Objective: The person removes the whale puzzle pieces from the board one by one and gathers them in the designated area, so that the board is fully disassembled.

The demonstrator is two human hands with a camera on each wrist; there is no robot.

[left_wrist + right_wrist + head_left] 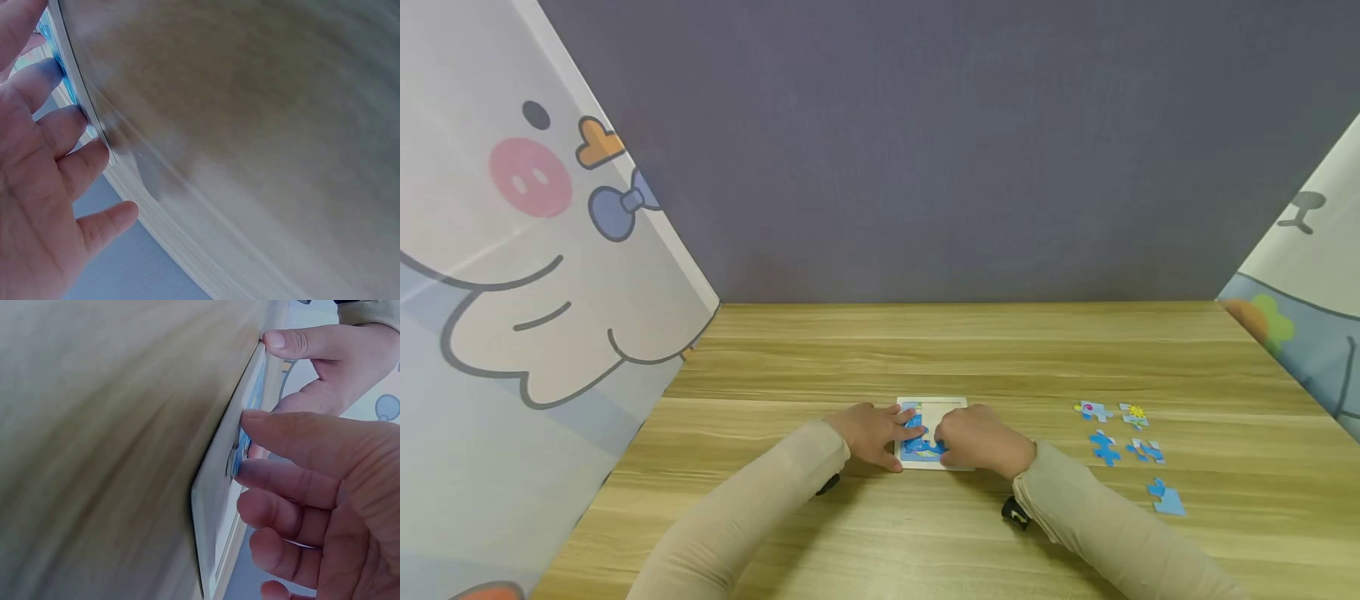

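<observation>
A white-framed jigsaw tray lies flat on the table, with joined blue pieces along its left and lower part and bare white backing at its upper right. My left hand rests at the left side of this tray, fingers spread across the pieces and thumb by the near left corner. Over the tray's right part, my right hand pinches a blue puzzle piece between thumb and index finger, low against the board. The right hand's other fingers are bent, and they partly cover the tray in the head view.
To the right on the wooden table lie several loose puzzle pieces, among them one with a yellow flower and a plain light-blue corner. A dark grey panel stands behind; cartoon-printed walls flank the table.
</observation>
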